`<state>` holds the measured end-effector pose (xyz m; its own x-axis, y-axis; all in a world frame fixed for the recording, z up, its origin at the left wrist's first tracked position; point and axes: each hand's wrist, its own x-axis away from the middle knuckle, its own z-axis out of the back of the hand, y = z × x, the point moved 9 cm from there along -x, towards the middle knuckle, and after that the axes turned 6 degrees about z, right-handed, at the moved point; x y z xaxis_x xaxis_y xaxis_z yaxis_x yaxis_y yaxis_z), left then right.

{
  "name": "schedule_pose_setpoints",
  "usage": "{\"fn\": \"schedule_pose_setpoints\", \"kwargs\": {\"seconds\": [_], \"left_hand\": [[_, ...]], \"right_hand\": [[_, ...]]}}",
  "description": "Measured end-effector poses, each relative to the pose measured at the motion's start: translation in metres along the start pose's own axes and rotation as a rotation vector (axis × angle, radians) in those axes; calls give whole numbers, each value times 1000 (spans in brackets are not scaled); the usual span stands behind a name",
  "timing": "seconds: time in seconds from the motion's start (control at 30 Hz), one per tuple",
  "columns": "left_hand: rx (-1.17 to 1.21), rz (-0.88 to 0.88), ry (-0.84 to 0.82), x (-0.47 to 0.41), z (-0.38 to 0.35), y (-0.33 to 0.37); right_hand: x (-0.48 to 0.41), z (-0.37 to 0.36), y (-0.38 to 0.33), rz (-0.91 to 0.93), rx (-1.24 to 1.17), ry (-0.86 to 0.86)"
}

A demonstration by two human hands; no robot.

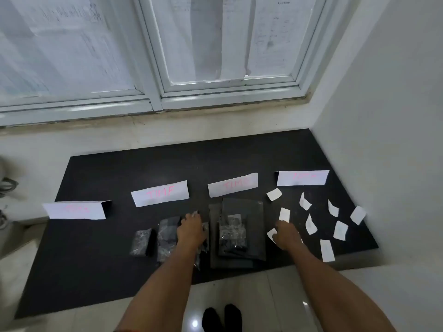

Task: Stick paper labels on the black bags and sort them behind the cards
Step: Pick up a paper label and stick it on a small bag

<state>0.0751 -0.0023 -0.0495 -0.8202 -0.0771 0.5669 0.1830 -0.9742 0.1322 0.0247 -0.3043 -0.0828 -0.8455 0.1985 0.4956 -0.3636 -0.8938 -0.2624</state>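
- Reaching forward, the left hand point(191, 230) is laid on a black bag point(202, 254) near the middle of the black mat point(96, 259). Its fingers are bent down at the far side, and it cannot be told whether the bag is gripped.
- The right hand point(285, 233) is lowered among the paper labels point(340, 230) scattered on the right of the mat. Its fingertips are at one label point(284, 214) and a second label point(271, 234) is just beside the thumb. It cannot be told whether either is pinched.
- A small black bag point(141, 243) and a crinkled black bag point(167, 236) are laid just left of the left hand.
- A stack of flat bags point(239, 207) is seen between the hands.
- Four white cards with pink writing are stood in a row beyond the bags: the first card point(76, 210), second card point(160, 193), third card point(232, 185) and fourth card point(302, 177).
- Black-socked feet point(221, 318) are seen on the tiled floor point(239, 291).
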Motion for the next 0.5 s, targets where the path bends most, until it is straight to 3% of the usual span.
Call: {"fn": "schedule_pose_setpoints", "kwargs": {"seconds": [0.23,0.5], "left_hand": [[-41,25,-53,-4,-26,-5],[94,24,-15,-6,-32,-2]], "right_hand": [[-10,-13,3,-43,2,12],[-12,-14,3,-75,78,90]]}}
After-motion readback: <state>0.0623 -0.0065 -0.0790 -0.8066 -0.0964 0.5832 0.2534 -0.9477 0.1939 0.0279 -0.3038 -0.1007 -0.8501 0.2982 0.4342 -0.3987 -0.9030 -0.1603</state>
